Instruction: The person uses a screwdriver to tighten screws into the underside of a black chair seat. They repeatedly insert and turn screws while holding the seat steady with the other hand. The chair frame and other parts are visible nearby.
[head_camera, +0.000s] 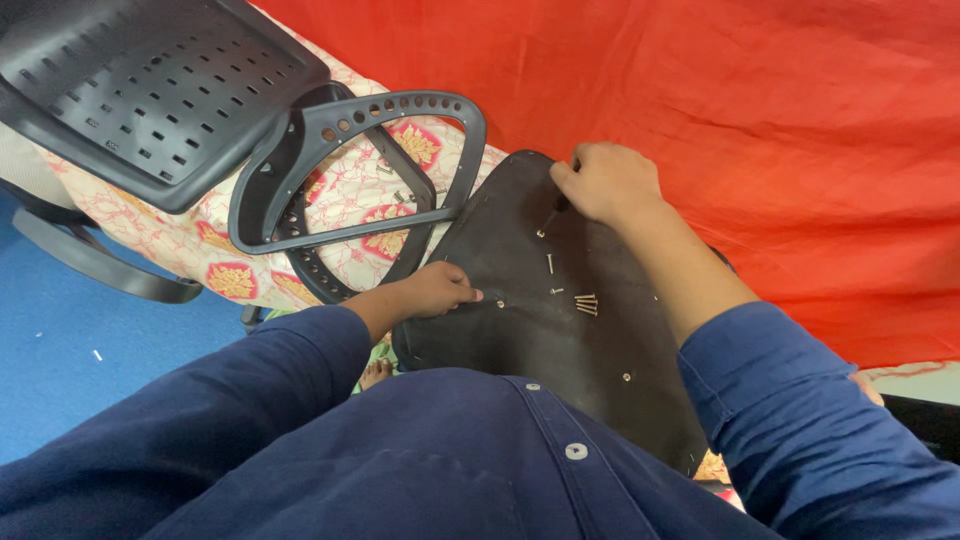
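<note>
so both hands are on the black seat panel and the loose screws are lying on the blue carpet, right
Not quite. In the head view both the left hand and the right hand are on the black seat panel, but the loose screws lie on that panel itself, not on the blue carpet.

This looks like a home room, likely a bedroom. A bed (340, 200) with a floral patterned sheet is the landmark; a wide red cloth (750, 130) lies beside it. Chair parts rest on the bed: a black perforated backrest (150, 90) and grey armrest frames (350, 170). Blue carpet (70, 340) lies below the bed's edge.
</note>
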